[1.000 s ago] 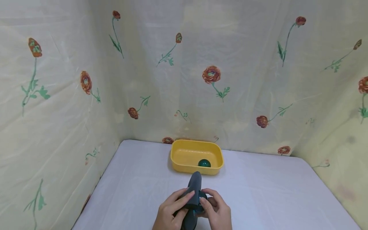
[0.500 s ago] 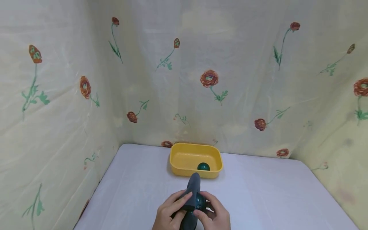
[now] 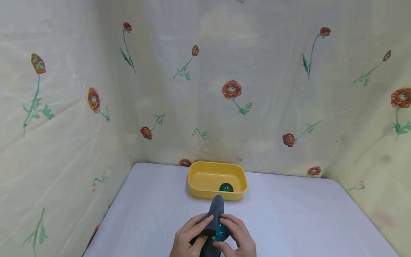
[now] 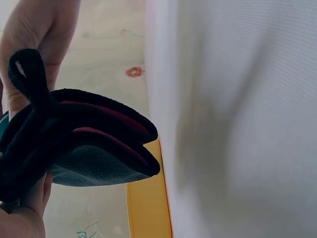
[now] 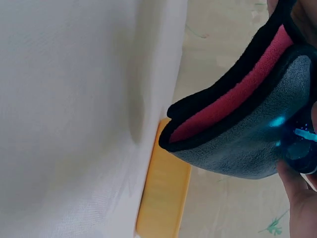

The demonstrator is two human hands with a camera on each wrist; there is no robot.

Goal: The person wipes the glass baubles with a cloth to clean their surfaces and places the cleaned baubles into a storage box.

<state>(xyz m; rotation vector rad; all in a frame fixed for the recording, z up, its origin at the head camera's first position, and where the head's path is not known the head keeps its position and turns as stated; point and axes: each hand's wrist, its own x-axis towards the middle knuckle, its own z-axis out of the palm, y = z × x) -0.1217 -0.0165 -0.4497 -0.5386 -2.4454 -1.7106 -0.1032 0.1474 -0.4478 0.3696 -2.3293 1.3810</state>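
My left hand (image 3: 191, 235) grips a folded grey cloth (image 3: 215, 214) with dark edging. In the right wrist view the cloth (image 5: 237, 144) shows a pink inner side, and the left wrist view shows a dark hanging loop (image 4: 30, 74) on it. My right hand (image 3: 239, 235) holds a shiny blue-green see-through ball (image 3: 222, 232) against the cloth, fingertips at its top and thumb near its bottom. Bright blue glints show on the ball (image 5: 299, 148) in the right wrist view. Part of it is hidden behind the cloth and fingers.
Beyond the hands, a yellow plastic tub (image 3: 208, 194) stands on the white-covered table (image 3: 295, 214). Inside it, near the front right, lies another green ball (image 3: 226, 187). Flower-patterned curtain (image 3: 263, 100) encloses the table at the back and both sides.
My right thumb has slid down off the front of the ball, and the fingers have shifted around it, exposing more of its surface. My left hand keeps its hold on the cloth.
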